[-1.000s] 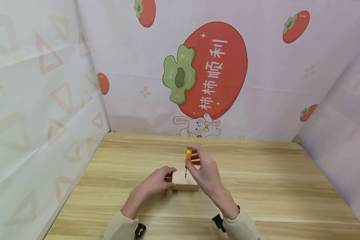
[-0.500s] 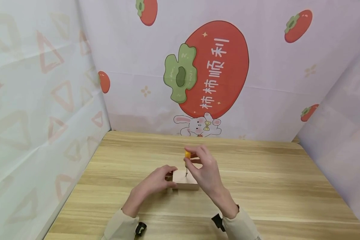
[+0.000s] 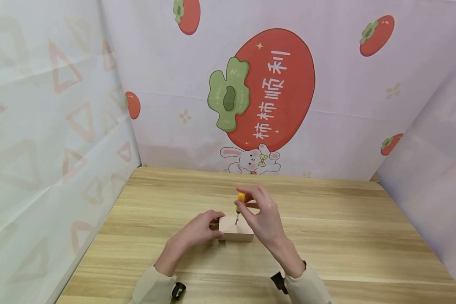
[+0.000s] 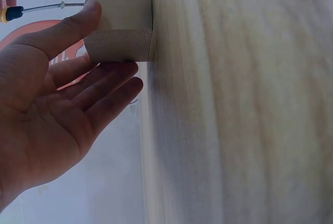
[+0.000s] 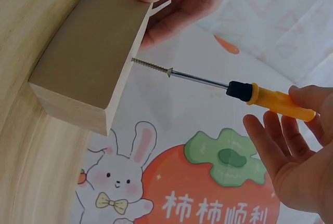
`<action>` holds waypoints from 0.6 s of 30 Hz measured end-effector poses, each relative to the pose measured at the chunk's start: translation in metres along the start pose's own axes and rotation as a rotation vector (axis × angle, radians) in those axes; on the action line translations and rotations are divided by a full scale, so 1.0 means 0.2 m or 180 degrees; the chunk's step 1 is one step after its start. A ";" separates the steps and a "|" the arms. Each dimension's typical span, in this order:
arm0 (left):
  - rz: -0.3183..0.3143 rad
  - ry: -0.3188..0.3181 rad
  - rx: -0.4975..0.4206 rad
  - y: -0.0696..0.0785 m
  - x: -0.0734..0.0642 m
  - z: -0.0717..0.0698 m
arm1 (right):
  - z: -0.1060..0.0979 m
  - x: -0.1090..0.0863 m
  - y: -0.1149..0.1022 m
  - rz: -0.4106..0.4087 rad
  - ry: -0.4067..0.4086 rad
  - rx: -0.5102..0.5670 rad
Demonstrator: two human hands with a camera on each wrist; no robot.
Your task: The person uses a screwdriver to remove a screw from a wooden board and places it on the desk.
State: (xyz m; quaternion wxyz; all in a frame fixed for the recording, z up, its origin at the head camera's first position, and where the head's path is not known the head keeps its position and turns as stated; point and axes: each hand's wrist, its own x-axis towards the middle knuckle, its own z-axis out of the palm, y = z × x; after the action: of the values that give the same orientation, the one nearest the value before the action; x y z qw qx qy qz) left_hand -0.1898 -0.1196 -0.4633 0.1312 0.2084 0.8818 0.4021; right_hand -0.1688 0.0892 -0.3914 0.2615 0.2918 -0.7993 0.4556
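Observation:
A pale wooden block (image 3: 228, 230) lies on the table, gripped at its left end by my left hand (image 3: 196, 231), thumb on the near side and fingers on the far side. From its top face stands a screw (image 5: 151, 66), most of its thread visible. The tip of a screwdriver (image 5: 278, 103) with a yellow and black handle meets the screw head. My right hand (image 3: 265, 217) pinches the handle's top end between thumb and fingers. In the right wrist view, screw and shaft are nearly in line. The head view has the screwdriver tilted slightly right.
The wood-grain table (image 3: 346, 236) spreads out around the block. A white cloth backdrop (image 3: 167, 139) with printed persimmons and a rabbit rises behind it, and cloth walls (image 3: 42, 169) flank the sides. Both sleeved wrists carry small black devices.
My right hand and the screwdriver's top have swayed slightly left, then back to the right. My left hand keeps its hold, and the block stays almost in place.

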 end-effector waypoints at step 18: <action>0.0080 0.0022 0.0101 -0.01 0.01 0.01 | -0.04 -0.02 0.01 -0.0053 0.0001 0.0074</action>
State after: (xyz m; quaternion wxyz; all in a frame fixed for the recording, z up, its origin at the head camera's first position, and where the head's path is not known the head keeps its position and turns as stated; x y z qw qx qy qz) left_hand -0.1914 -0.1198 -0.4665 0.1198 0.2202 0.8858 0.3905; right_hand -0.1652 0.0984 -0.3917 0.2619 0.3015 -0.7915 0.4627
